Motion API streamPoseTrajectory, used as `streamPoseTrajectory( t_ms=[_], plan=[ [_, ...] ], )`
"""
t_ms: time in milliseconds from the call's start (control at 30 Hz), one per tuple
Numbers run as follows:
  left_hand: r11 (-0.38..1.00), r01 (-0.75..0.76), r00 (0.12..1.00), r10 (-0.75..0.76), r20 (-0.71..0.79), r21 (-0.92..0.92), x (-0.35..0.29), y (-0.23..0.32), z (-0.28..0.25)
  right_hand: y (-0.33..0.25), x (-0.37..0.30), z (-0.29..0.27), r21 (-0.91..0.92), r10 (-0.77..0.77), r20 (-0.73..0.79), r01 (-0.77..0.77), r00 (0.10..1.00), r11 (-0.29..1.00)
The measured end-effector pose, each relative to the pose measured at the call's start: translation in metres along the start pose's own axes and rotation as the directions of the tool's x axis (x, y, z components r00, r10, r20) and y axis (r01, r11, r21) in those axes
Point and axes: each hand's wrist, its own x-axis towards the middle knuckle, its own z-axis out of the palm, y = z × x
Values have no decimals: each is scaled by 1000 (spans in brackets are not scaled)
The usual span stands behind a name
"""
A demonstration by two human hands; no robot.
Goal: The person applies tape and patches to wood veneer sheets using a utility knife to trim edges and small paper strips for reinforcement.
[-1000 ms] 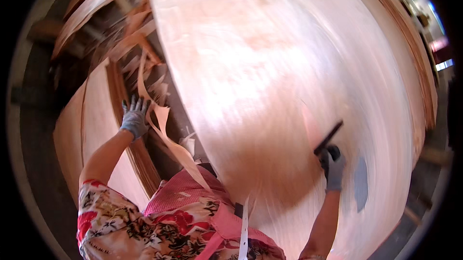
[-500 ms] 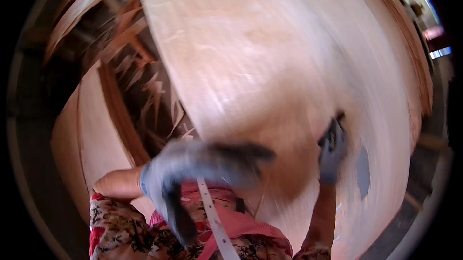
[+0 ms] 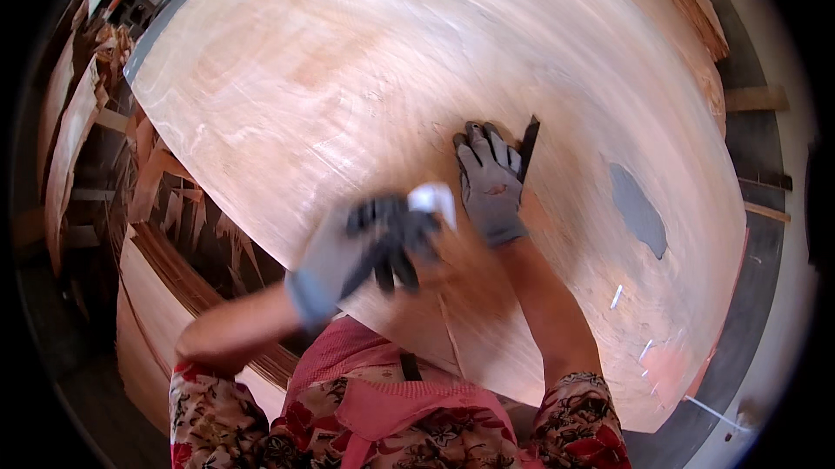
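A broad, pale wood veneer sheet (image 3: 330, 77) spreads out in front of me. My left hand (image 3: 383, 238), in a grey glove with dark fingers, is above its near part, blurred by motion. A small white piece of tape (image 3: 432, 201) shows at its fingertips, also blurred. My right hand (image 3: 491, 177), gloved too, rests palm down on the veneer with fingers stretched forward. A dark, flat, pointed blade (image 3: 529, 145) sticks out along its outer side, apparently held against the hand; its lower end is hidden.
An oval hole (image 3: 639, 212) in the veneer shows grey beneath. Short white tape pieces (image 3: 617, 297) lie at the right. Stacked veneer (image 3: 170, 295) stands left of me, with torn scraps (image 3: 156, 177) beyond. A split (image 3: 450, 330) runs up from the sheet's near edge.
My right hand has moved left and farther forward, blade along with it. My left hand has swung up and turned; the long perforated white tape strip before my body no longer shows. The view has shifted.
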Motion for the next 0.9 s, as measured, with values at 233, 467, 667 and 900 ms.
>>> streamPoseTrajectory(
  t_ms=[233,467,667,900],
  plan=[
    [962,158,987,-146,-73,221,126,-10,-37,-2,0,9,8,-8,36,7,999,1000],
    [925,379,909,-368,-198,21,157,-35,-44,0,4,-1,50,41,56,-44,998,998],
    [897,412,902,-377,-213,161,156,-32,-45,-1,25,8,63,-240,181,233,954,970],
    [945,305,921,-260,-291,121,120,-19,-33,21,15,23,-274,-280,169,317,945,908]
  ],
)
